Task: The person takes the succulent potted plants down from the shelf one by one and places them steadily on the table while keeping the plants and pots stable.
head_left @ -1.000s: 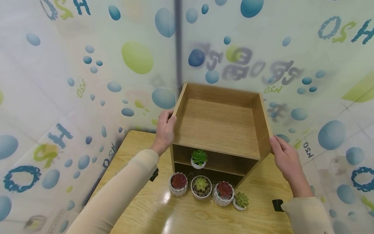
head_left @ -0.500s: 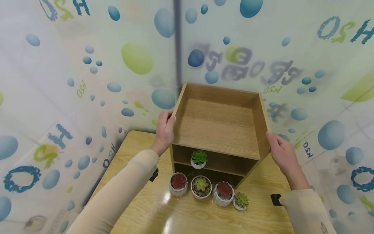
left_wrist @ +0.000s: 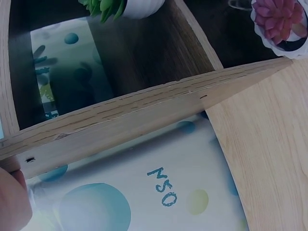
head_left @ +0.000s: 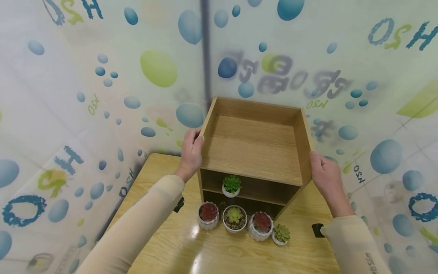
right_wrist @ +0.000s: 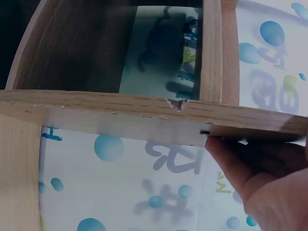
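A light wooden shelf unit [head_left: 253,146] stands on the table, with a walled top tray and two compartments below. My left hand [head_left: 190,152] holds its left side panel, thumb at the front edge; only a bit of that hand [left_wrist: 12,202] shows in the left wrist view. On the opposite side my right hand [head_left: 326,179] holds the right panel, thumb at the edge. The right wrist view shows its fingers [right_wrist: 231,161] against the panel's outer face, below a chipped edge. A green succulent in a white pot [head_left: 231,185] sits in the upper compartment.
Before the shelf stand potted succulents: a dark red one [head_left: 208,215], a light green one [head_left: 234,219], another red one [head_left: 261,226] and a small green one [head_left: 281,234]. Patterned walls [head_left: 157,68] meet in a corner behind the wooden table [head_left: 219,255].
My right hand has shifted slightly up and inward along the right panel. The left hand keeps its hold, and the shelf and pots stay put; the head view has moved a little.
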The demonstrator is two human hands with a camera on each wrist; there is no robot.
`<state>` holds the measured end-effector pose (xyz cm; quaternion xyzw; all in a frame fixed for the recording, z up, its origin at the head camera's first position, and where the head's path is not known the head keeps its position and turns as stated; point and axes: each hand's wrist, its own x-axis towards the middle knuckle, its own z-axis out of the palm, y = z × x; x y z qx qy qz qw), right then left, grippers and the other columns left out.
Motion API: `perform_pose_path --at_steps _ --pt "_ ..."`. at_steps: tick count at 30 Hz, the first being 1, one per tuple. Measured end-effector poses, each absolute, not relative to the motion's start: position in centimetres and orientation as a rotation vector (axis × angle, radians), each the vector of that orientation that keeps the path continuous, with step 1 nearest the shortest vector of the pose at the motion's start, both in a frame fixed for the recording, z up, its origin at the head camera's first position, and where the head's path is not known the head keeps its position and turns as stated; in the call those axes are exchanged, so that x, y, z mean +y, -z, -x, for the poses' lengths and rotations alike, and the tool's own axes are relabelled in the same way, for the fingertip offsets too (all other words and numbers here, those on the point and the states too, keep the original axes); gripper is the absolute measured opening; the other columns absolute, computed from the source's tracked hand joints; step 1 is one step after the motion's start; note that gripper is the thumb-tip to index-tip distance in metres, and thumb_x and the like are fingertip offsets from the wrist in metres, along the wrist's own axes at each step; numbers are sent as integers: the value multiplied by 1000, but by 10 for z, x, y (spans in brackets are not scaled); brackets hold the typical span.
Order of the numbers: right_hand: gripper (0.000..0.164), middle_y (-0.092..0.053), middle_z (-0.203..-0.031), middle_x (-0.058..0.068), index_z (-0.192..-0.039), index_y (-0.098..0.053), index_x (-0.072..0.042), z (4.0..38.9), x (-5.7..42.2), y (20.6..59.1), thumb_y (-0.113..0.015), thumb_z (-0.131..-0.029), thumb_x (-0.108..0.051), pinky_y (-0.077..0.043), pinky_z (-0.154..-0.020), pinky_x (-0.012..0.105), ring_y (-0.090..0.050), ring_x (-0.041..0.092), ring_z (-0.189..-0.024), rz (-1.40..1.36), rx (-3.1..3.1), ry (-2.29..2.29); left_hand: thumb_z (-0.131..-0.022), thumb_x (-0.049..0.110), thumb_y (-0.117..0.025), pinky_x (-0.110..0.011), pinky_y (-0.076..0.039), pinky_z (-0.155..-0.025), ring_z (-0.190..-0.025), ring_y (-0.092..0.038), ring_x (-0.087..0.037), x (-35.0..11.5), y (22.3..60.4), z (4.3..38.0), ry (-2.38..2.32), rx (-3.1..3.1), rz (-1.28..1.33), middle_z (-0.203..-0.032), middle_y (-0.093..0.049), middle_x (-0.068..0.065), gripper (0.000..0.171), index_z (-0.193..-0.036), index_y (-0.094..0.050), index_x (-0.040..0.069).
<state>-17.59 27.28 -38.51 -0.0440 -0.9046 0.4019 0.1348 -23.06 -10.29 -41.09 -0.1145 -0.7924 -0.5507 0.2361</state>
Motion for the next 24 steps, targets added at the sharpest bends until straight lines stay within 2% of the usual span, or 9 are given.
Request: perform_pose_path --at_steps 5,15,24 --pt "61 -23 -52 -4 -59 -32 -11 176 274 389 -39 -111 -41 -23 -46 29 -19 11 -50 99 -2602 -1159 -104 15 -41 -43 -41 -84 -96 -49 -37 -101 411 230 1540 -2166 297 -111 -54 -25 36 -122 -60 -9" --pt "58 -23 -55 -4 -59 -31 -13 177 270 386 -37 -110 -41 -23 -49 30 -18 12 -53 89 -2596 -1135 -106 16 -41 -46 -41 -89 -103 -50 -36 -105 410 230 1552 -2180 271 -119 -55 -24 37 -128 -61 -6" --pt "59 -24 -55 -3 -59 -32 -14 176 272 386 -35 -110 -43 -24 -49 32 -19 13 -53 123 -2621 -1146 -106 16 -41 -46 -41 -90 -103 -50 -35 -100 411 230 1563 -2172 278 -118 -55 -24 37 -127 -62 -5"
